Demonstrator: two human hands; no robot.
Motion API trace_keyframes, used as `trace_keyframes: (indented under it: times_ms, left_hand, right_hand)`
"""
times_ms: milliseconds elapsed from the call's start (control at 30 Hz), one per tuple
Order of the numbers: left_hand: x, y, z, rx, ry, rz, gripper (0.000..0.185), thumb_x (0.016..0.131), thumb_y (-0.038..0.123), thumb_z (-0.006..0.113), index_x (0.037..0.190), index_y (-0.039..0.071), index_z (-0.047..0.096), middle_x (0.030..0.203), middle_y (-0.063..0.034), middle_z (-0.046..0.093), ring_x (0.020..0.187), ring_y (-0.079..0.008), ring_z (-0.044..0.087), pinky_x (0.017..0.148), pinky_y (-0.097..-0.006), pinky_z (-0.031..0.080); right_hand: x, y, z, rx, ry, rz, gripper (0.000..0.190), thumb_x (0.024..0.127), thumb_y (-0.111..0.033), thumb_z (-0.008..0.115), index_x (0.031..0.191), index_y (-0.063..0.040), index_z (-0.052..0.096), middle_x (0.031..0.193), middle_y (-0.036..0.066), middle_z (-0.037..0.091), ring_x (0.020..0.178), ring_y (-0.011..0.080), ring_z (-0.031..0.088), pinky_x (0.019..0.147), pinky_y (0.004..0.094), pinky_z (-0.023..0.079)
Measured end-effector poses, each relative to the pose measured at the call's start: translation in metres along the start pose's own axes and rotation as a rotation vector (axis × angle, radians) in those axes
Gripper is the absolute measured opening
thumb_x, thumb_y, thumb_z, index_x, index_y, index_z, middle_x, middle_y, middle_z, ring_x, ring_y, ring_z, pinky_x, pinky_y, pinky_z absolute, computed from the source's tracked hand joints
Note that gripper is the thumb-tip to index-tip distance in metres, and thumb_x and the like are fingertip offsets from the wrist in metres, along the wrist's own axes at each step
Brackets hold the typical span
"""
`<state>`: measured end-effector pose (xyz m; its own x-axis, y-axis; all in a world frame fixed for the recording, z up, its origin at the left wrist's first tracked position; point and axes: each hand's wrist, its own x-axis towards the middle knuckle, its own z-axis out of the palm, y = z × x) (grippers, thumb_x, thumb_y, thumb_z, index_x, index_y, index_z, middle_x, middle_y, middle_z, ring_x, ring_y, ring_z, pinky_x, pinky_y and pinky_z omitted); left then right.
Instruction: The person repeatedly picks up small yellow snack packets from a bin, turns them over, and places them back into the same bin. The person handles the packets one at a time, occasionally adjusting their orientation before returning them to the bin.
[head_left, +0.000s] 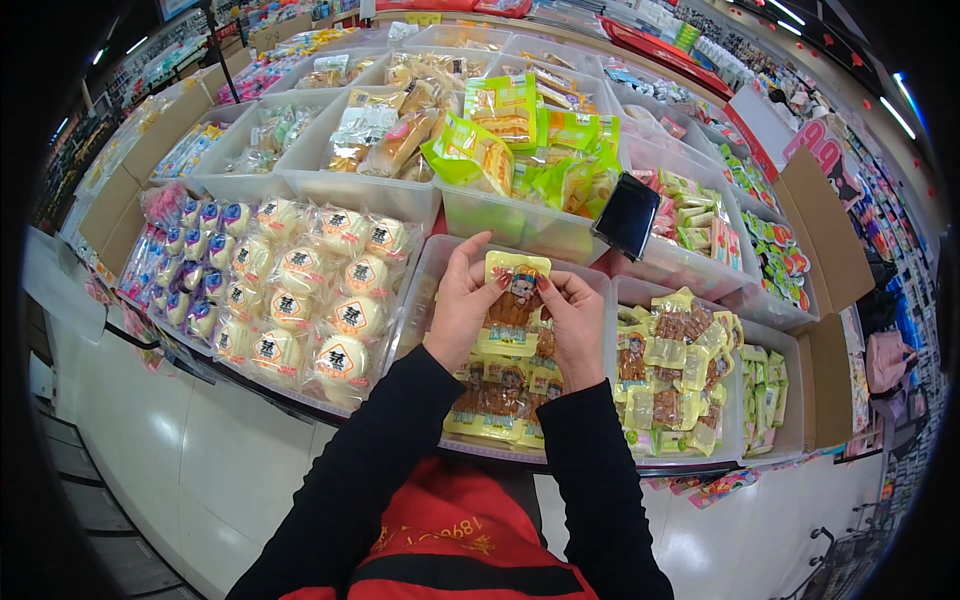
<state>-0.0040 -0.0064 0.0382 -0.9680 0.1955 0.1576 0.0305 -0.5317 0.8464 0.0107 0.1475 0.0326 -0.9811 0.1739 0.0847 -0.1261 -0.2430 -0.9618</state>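
Note:
Both my hands pinch one yellow snack packet (517, 315) with brown pieces showing through its clear part. My left hand (466, 304) grips its upper left side and my right hand (574, 319) its upper right side, thumbs on the front. The packet is held over a clear plastic bin (607, 300), where similar yellow packets (495, 397) lie in rows. More such packets (675, 360) lie loosely heaped in the bin to the right.
Wrapped round white buns (289, 304) fill the display at left. Behind my hands stand bins of green bread packets (502, 112) and wrapped bread rolls (401, 139). A black phone-like device (628, 216) stands just beyond my right hand. Cardboard flaps (817, 232) rise at the right.

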Motion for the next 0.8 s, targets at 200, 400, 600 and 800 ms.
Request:
trace_keyframes:
  times_ms: [200, 400, 600, 800]
  left_hand:
    - [0.0008, -0.0014, -0.0014, 0.026, -0.006, 0.012, 0.057, 0.093, -0.006, 0.053, 0.143, 0.002, 0.028, 0.115, -0.0112, 0.065, 0.106, -0.0141, 0.061, 0.091, -0.0274, 0.049]
    - [0.0003, -0.0002, -0.0004, 0.054, -0.009, 0.025, 0.057, 0.091, -0.008, 0.053, 0.142, 0.003, 0.03, 0.111, -0.0102, 0.066, 0.103, -0.0134, 0.062, 0.089, -0.0264, 0.049]
    - [-0.0011, 0.0009, 0.0004, 0.068, -0.001, 0.032, 0.053, 0.09, -0.01, 0.052, 0.138, 0.003, 0.033, 0.108, -0.0098, 0.066, 0.099, -0.0127, 0.062, 0.086, -0.0258, 0.05]
    - [-0.0001, -0.002, -0.0019, 0.043, 0.007, 0.035, 0.043, 0.089, -0.011, 0.051, 0.127, 0.004, 0.037, 0.106, -0.0102, 0.065, 0.097, -0.0124, 0.062, 0.084, -0.0251, 0.05]
  right_hand:
    - [-0.0019, -0.0033, 0.0032, 0.029, -0.044, -0.063, 0.013, 0.091, -0.01, 0.068, 0.098, 0.001, 0.067, 0.085, 0.002, 0.068, 0.071, 0.0052, 0.062, 0.056, 0.0189, 0.046]
    - [-0.0026, -0.0027, 0.0025, -0.021, -0.032, -0.025, 0.013, 0.092, -0.013, 0.067, 0.097, -0.001, 0.067, 0.083, 0.0, 0.068, 0.07, 0.0034, 0.06, 0.056, 0.018, 0.043]
    - [-0.0013, 0.0003, 0.0009, 0.015, -0.034, -0.001, 0.015, 0.094, -0.017, 0.065, 0.094, -0.002, 0.067, 0.08, -0.001, 0.067, 0.065, 0.0027, 0.056, 0.053, 0.0181, 0.04]
    - [-0.0009, 0.0021, 0.0006, 0.022, -0.043, -0.007, 0.015, 0.094, -0.017, 0.065, 0.094, -0.002, 0.067, 0.079, -0.001, 0.066, 0.062, 0.0024, 0.052, 0.053, 0.018, 0.04]
